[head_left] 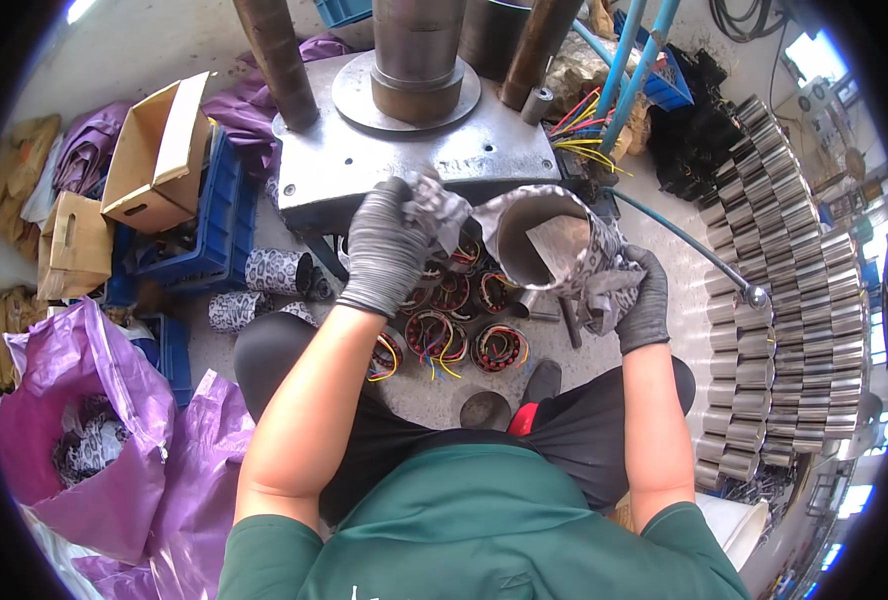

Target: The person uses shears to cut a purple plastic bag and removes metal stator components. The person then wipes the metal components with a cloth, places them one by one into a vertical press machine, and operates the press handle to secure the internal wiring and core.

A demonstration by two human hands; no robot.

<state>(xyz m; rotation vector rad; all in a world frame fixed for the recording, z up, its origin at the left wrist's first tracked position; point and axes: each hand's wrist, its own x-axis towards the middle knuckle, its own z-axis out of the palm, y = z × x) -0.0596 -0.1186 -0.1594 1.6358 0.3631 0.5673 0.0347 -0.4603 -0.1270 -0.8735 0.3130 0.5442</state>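
Note:
Both my hands wear grey knitted gloves. My left hand (pixel 389 250) is closed around a crumpled bunch of grey leopard-patterned wrapping (pixel 439 212), just in front of the press bed. My right hand (pixel 647 302) grips the right side of a wide metal cylinder (pixel 526 240), whose open mouth faces up and left. More patterned wrapping (pixel 604 265) covers the cylinder's outside and bunches under my right fingers. A pale sheet-like piece (pixel 561 250) shows inside the mouth. Below my hands, several wound motor stators (pixel 434 335) with coloured wires sit on the floor.
A heavy press bed (pixel 414 165) with thick columns stands ahead. Stacked shiny metal cylinders (pixel 784 330) fill the right side. At left are blue crates (pixel 226 215), cardboard boxes (pixel 154 160), wrapped cylinders (pixel 279 270) and an open purple sack (pixel 89 420). A blue hose (pixel 679 235) crosses at right.

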